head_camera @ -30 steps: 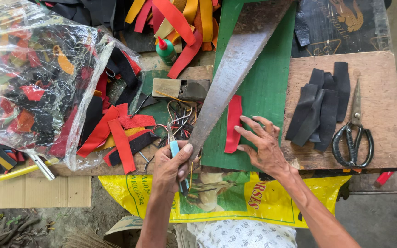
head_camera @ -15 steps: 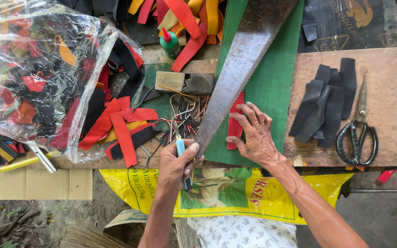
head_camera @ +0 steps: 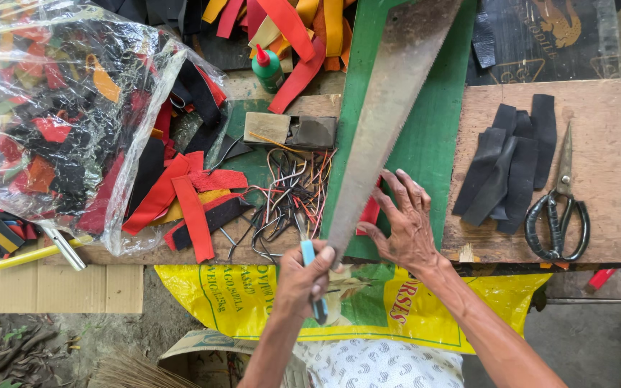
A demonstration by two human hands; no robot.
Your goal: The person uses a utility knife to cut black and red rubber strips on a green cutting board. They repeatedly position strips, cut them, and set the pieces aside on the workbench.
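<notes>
Pressing harder now: your right hand [head_camera: 407, 226] has slid from the green mat onto the saw blade [head_camera: 389, 115] near the worktop's front edge, fingers spread, pinning the red strip [head_camera: 370, 214]. Left hand [head_camera: 303, 276] stays clamped on the blue knife [head_camera: 313, 276], tucked closer under the blade's end.

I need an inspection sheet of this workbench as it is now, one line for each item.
Surface: wooden bench with a green mat.
Job's things: saw blade lying on the mat as a straightedge; red strip under it.
Clutter: plastic bag of scraps, coloured strips, black strips, scissors, glue bottle.
Grippers: left hand grips a blue-handled knife; right hand spread, pressing on the blade.
Cables: loose wires.
Surroundings: yellow sack, cardboard.
</notes>
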